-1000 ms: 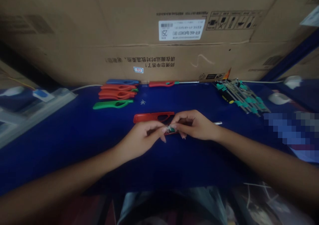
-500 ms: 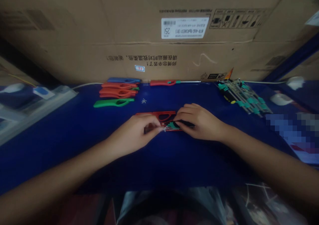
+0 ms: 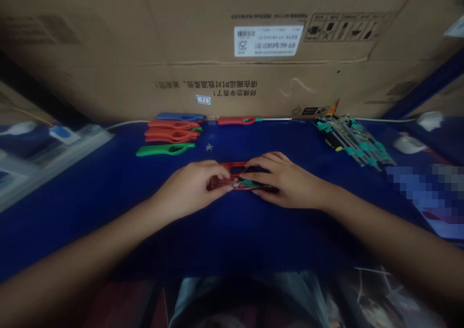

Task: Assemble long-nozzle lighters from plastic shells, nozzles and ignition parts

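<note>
On the blue table before me lies an open red lighter casing (image 3: 237, 188), with a green piece (image 3: 248, 183) and thin pale wires inside. My left hand (image 3: 190, 185) grips the casing's left end between thumb and fingers. Bent over its right end, my right hand (image 3: 292, 180) holds the casing with thumb and fingertips, hiding much of that end. Just behind, partly covered by both hands, is another red casing piece (image 3: 237, 164) with a loop-shaped opening.
Red, blue and green lighter casings (image 3: 166, 150) lie at the back left. A red lighter (image 3: 235, 121) with a metal tube rests against the cardboard (image 3: 181, 42). Metal rods with green parts (image 3: 362, 141) and a black-yellow screwdriver (image 3: 332, 141) are at the back right.
My right fingers have spread and shifted slightly left across the casing. My left hand has moved slightly left, with its thumb and fingers now on the casing's left end.
</note>
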Tool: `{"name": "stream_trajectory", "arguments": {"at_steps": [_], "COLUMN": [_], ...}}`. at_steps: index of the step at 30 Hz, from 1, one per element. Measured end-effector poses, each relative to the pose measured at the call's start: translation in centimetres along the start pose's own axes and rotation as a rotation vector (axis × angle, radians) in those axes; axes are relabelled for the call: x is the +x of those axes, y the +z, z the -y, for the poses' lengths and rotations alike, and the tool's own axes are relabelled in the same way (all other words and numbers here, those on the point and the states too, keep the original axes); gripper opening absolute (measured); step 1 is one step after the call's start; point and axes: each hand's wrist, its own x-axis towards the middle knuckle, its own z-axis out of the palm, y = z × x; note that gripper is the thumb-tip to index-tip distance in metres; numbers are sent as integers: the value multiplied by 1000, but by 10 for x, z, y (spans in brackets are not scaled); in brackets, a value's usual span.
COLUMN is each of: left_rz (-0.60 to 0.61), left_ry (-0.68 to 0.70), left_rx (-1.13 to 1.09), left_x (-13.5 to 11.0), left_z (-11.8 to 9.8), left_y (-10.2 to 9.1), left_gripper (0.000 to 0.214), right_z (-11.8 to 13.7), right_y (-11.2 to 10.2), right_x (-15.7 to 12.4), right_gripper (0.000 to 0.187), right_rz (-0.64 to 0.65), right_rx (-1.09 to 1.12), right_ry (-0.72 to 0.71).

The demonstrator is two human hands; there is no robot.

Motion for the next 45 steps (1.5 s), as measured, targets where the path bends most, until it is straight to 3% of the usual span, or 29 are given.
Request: {"name": "stream_trajectory", "arguments": {"at_steps": [10, 17, 33, 45], "left_rz": [99, 77, 85, 89], "left_ry": [-33, 42, 25, -28], "left_rx": [-217, -169, -101, -174], "left_x": [6, 6, 4, 6], "left_z": [8, 8, 5, 11], "left_y": [-3, -3, -5, -4], "left_gripper": [15, 19, 16, 13], "right_z": [-2, -2, 0, 6], "right_y": [1, 2, 0, -3], "right_x": [0, 0, -1, -3], "right_gripper": [38, 39, 50, 48], "right_rz": [11, 11, 62, 111], "right_rx": [52, 43, 46, 14], "right_ry": [-7, -14, -117, -88]}}
